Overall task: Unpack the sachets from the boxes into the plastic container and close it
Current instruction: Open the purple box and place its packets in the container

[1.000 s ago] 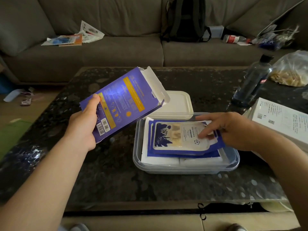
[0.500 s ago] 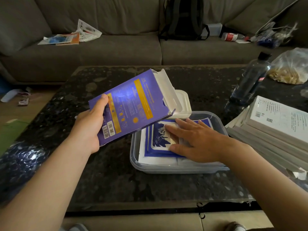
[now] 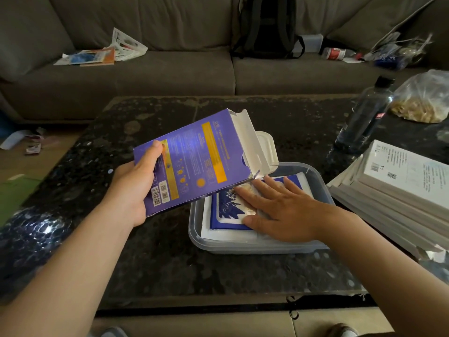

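Observation:
A clear plastic container (image 3: 243, 248) sits on the dark table and holds a stack of blue-and-white sachets (image 3: 227, 211). My right hand (image 3: 279, 210) lies flat on the top sachet, fingers straight and spread, pressing it down. My left hand (image 3: 133, 188) grips a purple box (image 3: 194, 161) by its lower end, tilted with its open white flap over the container's far left corner. The white lid (image 3: 267, 144) lies behind the container, partly hidden by the box.
A pile of flat white boxes (image 3: 398, 190) lies at the right, close to the container. A dark bottle (image 3: 362, 120) and a clear bag of food (image 3: 422, 100) stand at the far right. Behind the table a sofa (image 3: 170, 71) carries papers, a backpack and litter.
My right hand went from pinching the top sachet's right edge to lying flat on the stack. The purple box moved right and lower, toward the container.

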Available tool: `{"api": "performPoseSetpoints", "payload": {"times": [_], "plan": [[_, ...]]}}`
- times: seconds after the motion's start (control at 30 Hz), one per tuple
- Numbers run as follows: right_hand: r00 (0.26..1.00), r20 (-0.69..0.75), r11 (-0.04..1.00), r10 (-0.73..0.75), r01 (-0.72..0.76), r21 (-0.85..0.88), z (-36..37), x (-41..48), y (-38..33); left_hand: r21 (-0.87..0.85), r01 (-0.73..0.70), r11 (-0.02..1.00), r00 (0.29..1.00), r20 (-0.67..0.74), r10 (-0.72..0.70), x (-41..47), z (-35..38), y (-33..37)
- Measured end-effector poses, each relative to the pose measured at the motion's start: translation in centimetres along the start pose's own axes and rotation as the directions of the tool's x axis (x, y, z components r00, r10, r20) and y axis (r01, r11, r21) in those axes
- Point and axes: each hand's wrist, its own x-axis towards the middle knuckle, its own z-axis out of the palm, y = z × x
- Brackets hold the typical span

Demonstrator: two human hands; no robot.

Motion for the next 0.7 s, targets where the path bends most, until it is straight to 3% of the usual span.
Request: {"api": "performPoseSetpoints", "payload": {"times": [0.07,0.17,0.2,0.27,0.3,0.33,0.43,0.7], "plan": [[1.0,-0.018,0.998,-0.006,0.007,0.067,-0.1,-0.2,-0.1,0.006,-0.007,1.0,1.0,-0.001,0.007,-0.1,-0.1,0.0],[0.976,-0.184,0.914,0.117,-0.033,0.403,-1.7,-1.0,0.2,0.01,-0.026,1.0,1.0,0.005,0.026,-0.3,-0.2,0.2],[0.927,-0.308,0.864,0.212,-0.031,0.502,-2.5,-1.5,0.5,0.01,-0.037,0.999,0.999,0.005,0.036,-0.4,-0.3,0.2],[0.755,-0.533,0.799,0.382,0.02,0.601,-4.4,-2.6,0.8,0.008,-0.061,0.998,0.998,0.004,0.061,-0.6,-0.4,0.2],[0.692,-0.581,0.743,0.429,0.095,0.663,-5.3,-3.3,0.8,0.007,-0.072,0.997,0.997,0.006,0.072,-0.7,-0.3,0.2],[0.675,-0.591,0.67,0.442,0.19,0.718,-6.0,-4.0,0.5,0.006,-0.082,0.997,0.997,0.011,0.082,-0.9,-0.2,0.2],[0.776,-0.526,0.53,0.349,0.299,0.793,-6.7,-5.0,-1.7,-0.019,-0.093,0.995,0.995,0.027,0.094,-1.2,0.4,0.2],[0.822,-0.456,0.598,0.341,0.184,0.78,-5.5,-3.0,-2.1,-0.038,-0.108,0.993,0.992,0.064,0.11,-1.8,0.7,0.0]]}}
